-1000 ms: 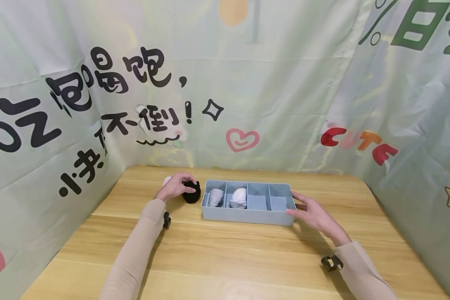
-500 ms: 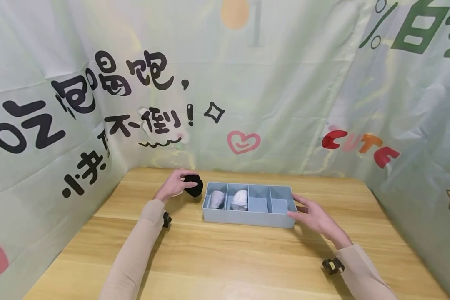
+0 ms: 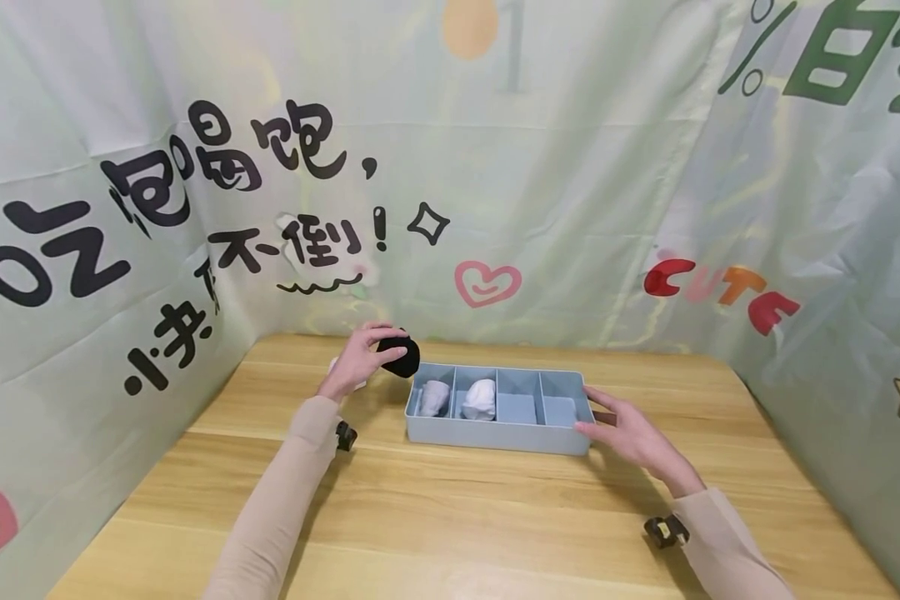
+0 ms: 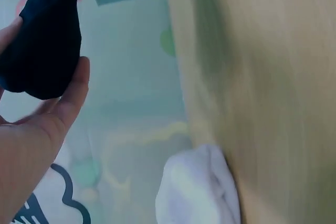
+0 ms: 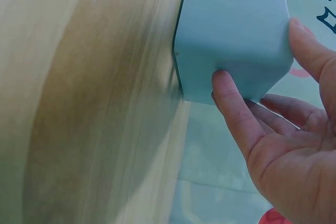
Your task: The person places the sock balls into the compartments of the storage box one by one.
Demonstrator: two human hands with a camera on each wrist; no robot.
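My left hand (image 3: 356, 360) pinches a balled-up black sock (image 3: 402, 357) between thumb and fingers, raised by the left end of a pale blue box (image 3: 495, 435). In the left wrist view, this black sock (image 4: 47, 40) sits between thumb and fingertips. The box has a row of compartments. A greyish balled-up sock (image 3: 434, 398) lies in the leftmost one and a white one (image 3: 480, 400) in the compartment beside it. My right hand (image 3: 630, 429) holds the box's right end, thumb at the front corner; in the right wrist view, fingertips (image 5: 224, 80) touch the end wall.
Another white bundle (image 4: 194, 190) lies on the wooden table (image 3: 450, 517) behind my left hand, mostly hidden in the head view. A printed curtain (image 3: 570, 183) stands along the back and both sides of the table.
My left hand has lifted the black sock off the table and brought it up and right, to the box's left end. The right hand keeps its place at the box.
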